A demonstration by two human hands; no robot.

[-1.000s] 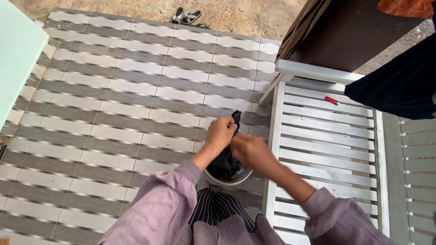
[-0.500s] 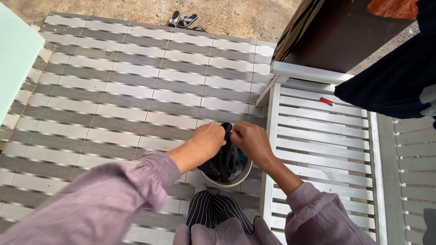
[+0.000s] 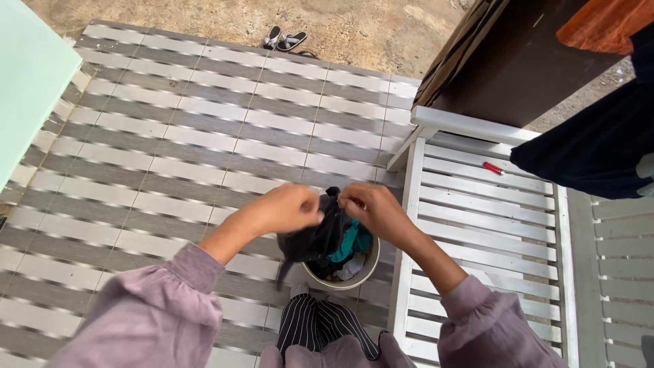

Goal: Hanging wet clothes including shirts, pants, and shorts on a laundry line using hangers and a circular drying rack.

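Wall: pale green slab [image 3: 24, 82] at far left, beside the striped tile floor [image 3: 136, 157].
Left hand: left hand [image 3: 286, 208] pinches the top edge of a black cloth [image 3: 317, 238]; grip closed on the fabric.
Cloth: held above a round tub [image 3: 373, 262], its lower part draping toward the rim, one corner trailing down and left past the tub's edge.
Axis: the held top edge runs left to right between the two hands; the cloth's long axis hangs from that edge downward, toward the person.
Tub: on the floor just beside the white slatted counter [image 3: 490, 218]; teal and white laundry [image 3: 351, 242] lies inside.
Right hand: right hand [image 3: 371, 208] pinches the same top edge, close to the left; grip closed on the fabric.
Risk: the trailing corner could drag on the floor, since it hangs outside the tub; a slack pinch could let the cloth slip.
Counter: a red lighter [image 3: 493, 167] lies near its far end.
Far right: dark fabric [image 3: 586, 150] hangs there.
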